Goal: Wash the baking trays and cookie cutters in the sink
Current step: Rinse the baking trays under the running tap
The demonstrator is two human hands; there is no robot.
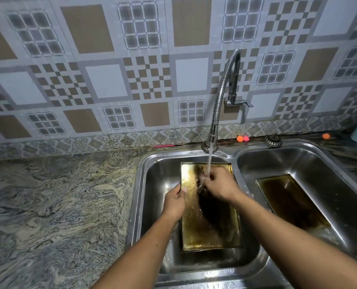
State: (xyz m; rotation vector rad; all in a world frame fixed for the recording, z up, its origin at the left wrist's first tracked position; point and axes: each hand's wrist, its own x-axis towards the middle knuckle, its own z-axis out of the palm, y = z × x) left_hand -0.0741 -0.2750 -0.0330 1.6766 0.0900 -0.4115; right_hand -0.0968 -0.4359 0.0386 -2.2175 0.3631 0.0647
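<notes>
Patterned beige-and-grey tiled wall [111,59] rises behind a swirled, seemingly granite countertop [58,205].

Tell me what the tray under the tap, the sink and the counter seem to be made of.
Tray: likely metal, thin rim, shiny golden surface with dark burnt-on stains. Sink: stainless steel by its look, brushed grey with reflections. Counter: probably polished stone, swirling grey-cream veins; could be imitation.
</notes>
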